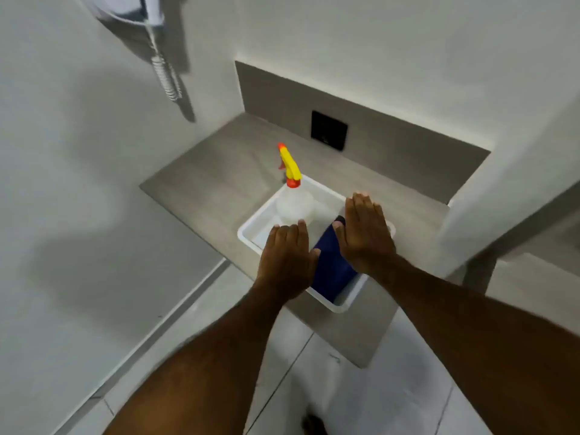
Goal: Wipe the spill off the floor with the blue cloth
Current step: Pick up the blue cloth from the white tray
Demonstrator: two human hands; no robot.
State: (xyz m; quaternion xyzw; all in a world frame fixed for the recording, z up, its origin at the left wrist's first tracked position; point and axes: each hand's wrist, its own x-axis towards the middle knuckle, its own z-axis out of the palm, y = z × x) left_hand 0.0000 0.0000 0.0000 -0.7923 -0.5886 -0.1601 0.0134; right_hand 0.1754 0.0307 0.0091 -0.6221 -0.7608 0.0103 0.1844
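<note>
The blue cloth (332, 271) lies folded in the right half of a white tub (342, 306) on a grey ledge. My left hand (287, 252) hovers flat, palm down, over the tub's left half, fingers together, holding nothing. Over the tub's right side my right hand (365, 230) is also flat and empty, just above the cloth's far end. Whether either hand touches the cloth cannot be told. No spill stands out on the pale floor tiles (361, 403).
A clear spray bottle (295, 205) with a yellow and orange trigger stands in the tub's far left corner. The grey ledge (201, 189) sits in a wall recess with a black plate (329, 130) behind. A shower hose (166, 80) hangs on the left wall.
</note>
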